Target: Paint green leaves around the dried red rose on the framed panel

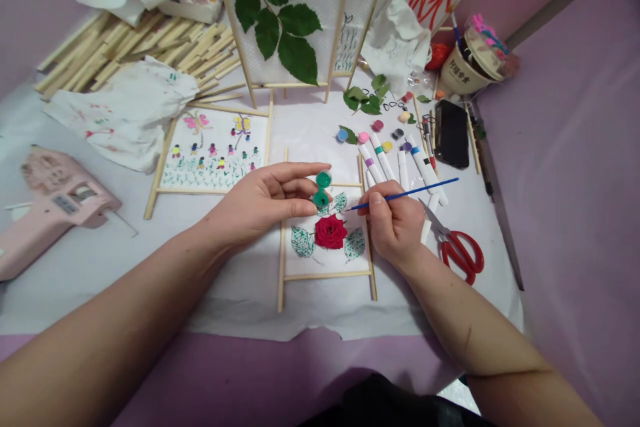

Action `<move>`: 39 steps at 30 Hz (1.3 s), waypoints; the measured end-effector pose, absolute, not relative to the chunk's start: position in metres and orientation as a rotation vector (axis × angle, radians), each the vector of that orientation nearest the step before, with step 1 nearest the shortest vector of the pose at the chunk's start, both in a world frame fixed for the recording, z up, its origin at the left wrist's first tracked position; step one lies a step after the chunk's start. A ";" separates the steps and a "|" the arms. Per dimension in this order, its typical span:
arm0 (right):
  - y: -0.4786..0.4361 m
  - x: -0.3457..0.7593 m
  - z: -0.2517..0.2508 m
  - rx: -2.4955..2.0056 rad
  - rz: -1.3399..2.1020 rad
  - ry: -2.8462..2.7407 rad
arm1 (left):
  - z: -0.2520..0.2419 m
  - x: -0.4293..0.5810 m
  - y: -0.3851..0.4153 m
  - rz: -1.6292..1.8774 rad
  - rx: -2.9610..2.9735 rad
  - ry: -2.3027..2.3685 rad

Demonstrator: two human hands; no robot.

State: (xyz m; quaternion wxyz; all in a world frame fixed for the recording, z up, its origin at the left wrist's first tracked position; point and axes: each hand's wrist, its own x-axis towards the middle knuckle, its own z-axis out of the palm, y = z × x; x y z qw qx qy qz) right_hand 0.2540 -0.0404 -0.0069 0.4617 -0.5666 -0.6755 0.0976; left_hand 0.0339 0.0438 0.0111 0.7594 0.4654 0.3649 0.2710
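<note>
The desk [590,227] is covered by a lilac cloth [225,373] that shows along its right and near edges. A white paper sheet [100,280] lies over the middle, its near edge uneven. At the far right corner a dark strip [565,3] runs diagonally. The light is soft and even, with only faint shadows.

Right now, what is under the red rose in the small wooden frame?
The red rose lies on the white panel of the wooden frame, with painted green leaves showing around it. Whatever sits directly beneath the flower is covered.
</note>
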 end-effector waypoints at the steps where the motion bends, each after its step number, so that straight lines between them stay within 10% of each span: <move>1: -0.041 0.254 -0.007 -1.376 0.255 -1.652 | 0.011 0.034 0.044 0.591 1.010 0.788; 39: -0.041 0.255 -0.009 -1.383 0.295 -1.615 | 0.012 0.035 0.043 0.578 0.993 0.796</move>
